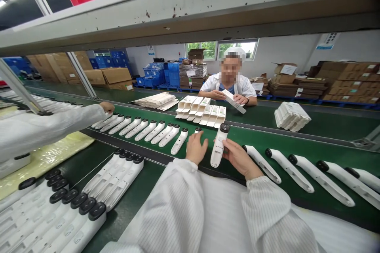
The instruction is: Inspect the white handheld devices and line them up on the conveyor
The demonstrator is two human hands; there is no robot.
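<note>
My right hand (240, 157) grips a white infrared thermometer (218, 152) by its side. Its black head points up, and an open recess shows in the handle. My left hand (196, 147) reaches over the green belt with thumb and fingers apart. Just beyond its fingertips shows the black head of another thermometer (198, 130), its body hidden by the hand. Left of that hand, a row of thermometers (179, 141) lies on the belt. More thermometers (263, 164) lie spaced out to the right of my right hand.
Across the belt, a co-worker (228, 83) holds a white carton (234, 101). Open cartons (202, 110) and flat cartons (156, 101) lie before them. Another person's sleeved arm (53, 126) reaches in from the left. Thermometers (115, 178) fill the near-left bench. A shelf beam (184, 10) crosses overhead.
</note>
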